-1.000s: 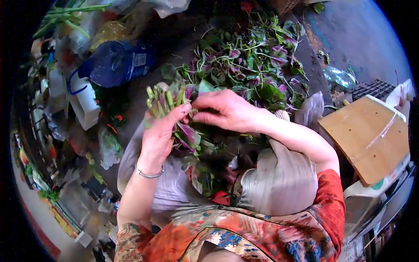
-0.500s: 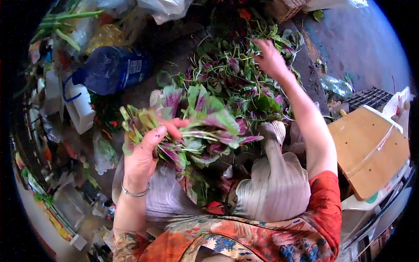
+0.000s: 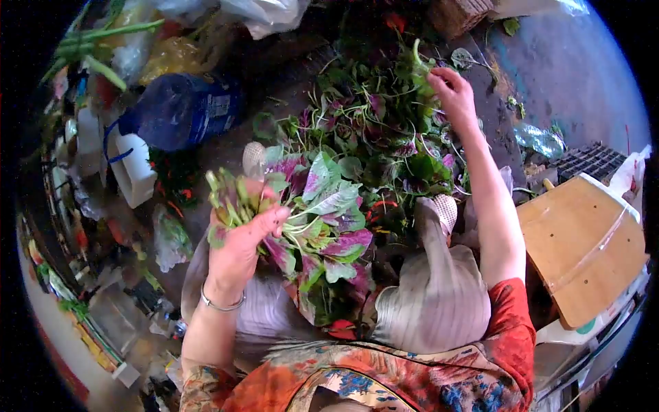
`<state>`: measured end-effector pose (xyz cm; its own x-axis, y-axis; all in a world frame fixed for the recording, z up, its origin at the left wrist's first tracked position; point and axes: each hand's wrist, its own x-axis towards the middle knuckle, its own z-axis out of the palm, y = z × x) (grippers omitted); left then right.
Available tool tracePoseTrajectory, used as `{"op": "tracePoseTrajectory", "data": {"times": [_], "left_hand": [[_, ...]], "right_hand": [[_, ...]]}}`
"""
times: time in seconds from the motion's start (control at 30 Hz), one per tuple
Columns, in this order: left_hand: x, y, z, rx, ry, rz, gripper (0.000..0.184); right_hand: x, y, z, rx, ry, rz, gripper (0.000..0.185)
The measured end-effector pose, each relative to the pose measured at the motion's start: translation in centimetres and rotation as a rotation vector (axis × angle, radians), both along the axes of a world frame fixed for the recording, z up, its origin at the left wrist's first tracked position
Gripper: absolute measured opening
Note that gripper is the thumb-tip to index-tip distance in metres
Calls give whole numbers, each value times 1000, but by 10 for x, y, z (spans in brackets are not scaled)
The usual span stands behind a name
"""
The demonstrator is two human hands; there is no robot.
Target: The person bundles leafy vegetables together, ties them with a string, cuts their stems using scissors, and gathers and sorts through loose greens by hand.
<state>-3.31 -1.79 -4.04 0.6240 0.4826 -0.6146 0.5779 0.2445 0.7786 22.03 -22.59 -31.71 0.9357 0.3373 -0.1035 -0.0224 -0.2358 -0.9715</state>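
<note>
My left hand (image 3: 240, 240) is wrapped round a bunch of amaranth (image 3: 329, 220), its cut stems sticking out at the left and its green and purple leaves fanning to the right above my lap. Farther out, my right hand (image 3: 454, 96) pinches a green amaranth sprig (image 3: 419, 69) with a pale, curved stem; the fingers partly cover it. Beneath that hand, a loose heap of amaranth (image 3: 371, 117) spreads over the dark ground between and beyond my feet.
A blue plastic jug (image 3: 182, 113) lies at the left beside a white container (image 3: 134, 172). To the right are a wooden board (image 3: 583, 247), a black plastic grid (image 3: 590, 161) and a clear bottle (image 3: 539, 139). A brick (image 3: 458, 15) sits beyond the heap.
My right hand has moved slightly right over the heap and now has a sprig lifted in its fingers. The bunch in my left hand has turned, with its leaves pointing more downward.
</note>
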Motion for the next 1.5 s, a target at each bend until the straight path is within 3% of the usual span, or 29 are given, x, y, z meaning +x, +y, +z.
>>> {"op": "tracePoseTrajectory", "data": {"times": [0.03, 0.1, 0.17, 0.37, 0.5, 0.53, 0.57, 0.63, 0.67, 0.7, 0.8, 0.9, 0.97, 1.1, 1.2, 1.23, 1.37, 1.4, 1.5], "left_hand": [[-2, 1, 0, -25, -15, 35, 32], [-12, 9, -9, -80, -40, 29, 29], [-15, 11, -13, -29, 78, 14, 31], [-11, 18, -24, -78, -63, 39, 41], [-14, 19, -25, -177, -62, 29, 38], [-12, 18, -22, -178, -44, 39, 35], [-11, 18, -21, -179, -28, 48, 32], [-14, 20, -23, -179, -20, 56, 26], [-13, 18, -21, -190, -15, 87, 22], [-12, 14, -19, -205, -9, 115, 18], [-15, 9, -12, -224, -48, 65, 26], [-13, 13, -9, -204, -236, -120, 22], [-12, 9, -4, -237, -190, -239, 18], [-17, 3, 6, -263, -72, -225, 25], [-26, 18, -12, -199, -329, -270, 26], [-27, 17, -11, -190, -358, -192, 23], [-25, 26, -10, -106, -295, -55, 16], [-24, 26, -11, -81, -242, -72, 18], [-14, 15, 1, -17, -165, -65, 21]], "right_hand": [[-15, 7, 40, -24, 230, 66, 24], [-46, 23, 69, 103, 239, 149, 23], [-72, 34, 100, 143, 198, 243, 22], [-130, 57, 156, 271, -208, 554, 15], [-155, 65, 164, 371, -158, 746, 15], [-153, 65, 157, 331, -205, 789, 28], [-153, 64, 160, 328, -202, 787, 28], [-150, 64, 175, 240, -22, 724, 46], [-146, 64, 179, 193, -117, 804, 58], [-150, 68, 171, 231, -305, 788, 49], [-152, 68, 160, 152, -316, 805, 28], [-157, 67, 144, 166, -233, 795, 28], [-157, 69, 139, 219, -185, 787, 28], [-154, 75, 132, 39, -242, 864, 40], [-143, 79, 117, 3, -366, 839, 51], [-138, 80, 114, -161, -319, 865, 51], [-116, 82, 29, -506, -719, 662, 69], [-111, 80, 21, -564, -649, 687, 73], [-97, 63, -22, -745, -551, 745, 52]]}}
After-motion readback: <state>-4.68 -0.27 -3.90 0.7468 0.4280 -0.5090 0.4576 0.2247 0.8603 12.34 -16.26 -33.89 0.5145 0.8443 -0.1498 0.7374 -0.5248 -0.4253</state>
